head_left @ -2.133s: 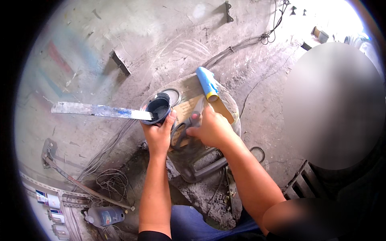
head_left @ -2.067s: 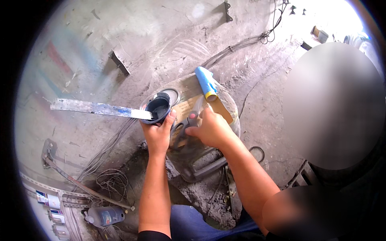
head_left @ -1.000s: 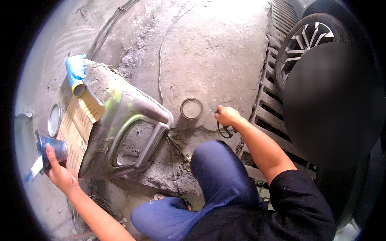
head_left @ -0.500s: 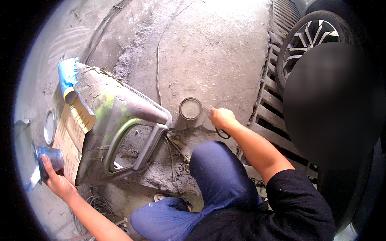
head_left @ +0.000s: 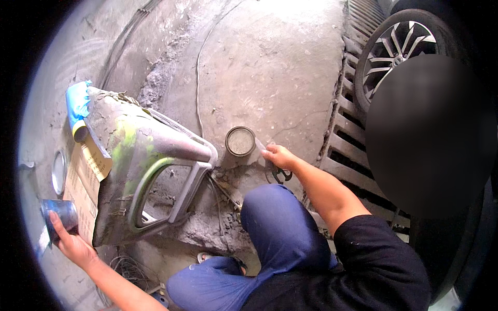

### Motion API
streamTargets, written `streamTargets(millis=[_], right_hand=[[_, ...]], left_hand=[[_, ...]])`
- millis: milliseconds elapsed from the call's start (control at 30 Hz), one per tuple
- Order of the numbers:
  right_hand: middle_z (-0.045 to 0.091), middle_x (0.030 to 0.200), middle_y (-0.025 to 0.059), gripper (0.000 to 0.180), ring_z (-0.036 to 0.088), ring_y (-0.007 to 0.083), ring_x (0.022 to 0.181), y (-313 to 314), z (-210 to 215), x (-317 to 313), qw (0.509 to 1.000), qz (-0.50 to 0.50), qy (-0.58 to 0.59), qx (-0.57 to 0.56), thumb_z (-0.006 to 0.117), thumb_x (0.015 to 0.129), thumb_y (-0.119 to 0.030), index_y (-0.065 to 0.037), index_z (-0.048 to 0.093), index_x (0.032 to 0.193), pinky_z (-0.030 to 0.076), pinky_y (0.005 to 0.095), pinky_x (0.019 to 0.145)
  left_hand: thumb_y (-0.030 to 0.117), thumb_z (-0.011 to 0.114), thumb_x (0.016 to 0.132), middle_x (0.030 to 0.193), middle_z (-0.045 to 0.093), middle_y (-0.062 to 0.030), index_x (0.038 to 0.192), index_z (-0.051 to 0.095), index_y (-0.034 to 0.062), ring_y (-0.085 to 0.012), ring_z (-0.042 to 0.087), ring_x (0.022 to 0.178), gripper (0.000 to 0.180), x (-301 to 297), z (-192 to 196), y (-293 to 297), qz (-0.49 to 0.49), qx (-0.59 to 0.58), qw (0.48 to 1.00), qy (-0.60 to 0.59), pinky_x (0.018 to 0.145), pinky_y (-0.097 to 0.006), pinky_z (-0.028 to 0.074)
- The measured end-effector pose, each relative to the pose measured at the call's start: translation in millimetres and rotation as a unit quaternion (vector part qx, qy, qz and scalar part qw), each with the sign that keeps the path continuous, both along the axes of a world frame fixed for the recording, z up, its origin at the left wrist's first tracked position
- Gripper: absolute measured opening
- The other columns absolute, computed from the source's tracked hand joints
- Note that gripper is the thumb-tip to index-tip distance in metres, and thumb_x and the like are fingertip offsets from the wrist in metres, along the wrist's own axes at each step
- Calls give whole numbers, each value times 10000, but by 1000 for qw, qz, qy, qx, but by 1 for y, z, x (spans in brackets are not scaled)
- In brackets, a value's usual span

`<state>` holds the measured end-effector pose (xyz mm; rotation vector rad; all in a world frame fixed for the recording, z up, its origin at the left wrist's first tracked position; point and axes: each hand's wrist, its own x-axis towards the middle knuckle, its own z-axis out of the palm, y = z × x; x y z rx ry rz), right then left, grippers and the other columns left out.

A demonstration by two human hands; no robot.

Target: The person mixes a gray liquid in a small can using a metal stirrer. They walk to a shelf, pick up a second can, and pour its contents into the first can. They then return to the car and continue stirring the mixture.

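My left hand (head_left: 72,243) reaches out at the lower left and grips a small dark cup (head_left: 59,213), with the end of a flat metal strip (head_left: 42,242) showing under it. My right hand (head_left: 278,156) stretches forward to the ground, right beside a round dusty tin (head_left: 240,141). Its fingers pinch a thin grey blade (head_left: 259,145) that points at the tin's rim. A dark looped tool (head_left: 281,174) lies under the wrist. Between the hands rests a dusty grey-green car body part (head_left: 145,166) with a long opening.
A blue roll (head_left: 78,101) and a sheet of brown paper (head_left: 83,173) lie at the part's left end, next to a round lid (head_left: 58,172). A drain grate (head_left: 353,129) and a car wheel (head_left: 399,52) stand to the right. A thin cable (head_left: 199,78) runs over the dusty concrete.
My view swung from the cup and metal strip to the floor on the right. My right hand left the cup and has reached the round tin; the left hand keeps the cup.
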<state>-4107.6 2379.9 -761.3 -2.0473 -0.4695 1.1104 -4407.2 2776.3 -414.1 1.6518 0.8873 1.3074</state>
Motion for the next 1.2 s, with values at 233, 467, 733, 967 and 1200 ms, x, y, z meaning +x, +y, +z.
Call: streamTargets(millis=[233, 467, 733, 967, 1200], right_hand=[[585, 802, 111, 425, 535, 198, 784, -2, -7, 3, 1000, -5, -11, 18, 538, 898, -416, 8, 560, 923, 423, 378, 709], [619, 867, 165, 424, 585, 282, 851, -3, -3, 7, 998, -44, 49, 9, 528, 888, -437, -22, 590, 946, 440, 410, 746], [647, 885, 203, 373, 616, 383, 872, 25, 55, 48, 929, 179, -283, -160, 504, 876, -421, -72, 605, 959, 487, 464, 753], [662, 930, 175, 353, 636, 341, 904, 54, 80, 68, 873, 313, -314, -203, 486, 877, -375, -81, 638, 999, 507, 444, 775], [624, 750, 72, 410, 570, 193, 708, 40, 29, 91, 985, 163, -7, -57, 576, 860, -439, -40, 659, 899, 455, 348, 666]], left_hand=[[301, 674, 851, 1157, 577, -86, 1129, 577, -62, -180, 532, 1041, 468, 7, 3, -7, 17, -30, 999, -10, 948, -323, 390], [316, 676, 849, 1189, 564, -86, 1161, 561, -51, -180, 520, 1067, 495, 4, -1, -2, 11, 8, 1000, -3, 970, -327, 372], [281, 674, 856, 1135, 591, -77, 1136, 576, -41, -171, 542, 1028, 437, 7, 2, -7, -4, 2, 1000, -2, 938, -324, 402], [246, 667, 863, 1099, 595, -67, 1108, 579, -30, -150, 551, 990, 380, 12, 1, -14, 9, 29, 999, -9, 913, -308, 413], [237, 658, 871, 1099, 589, -61, 1116, 562, -19, -141, 549, 980, 367, 14, 3, -13, 7, 31, 999, -18, 904, -305, 419]])
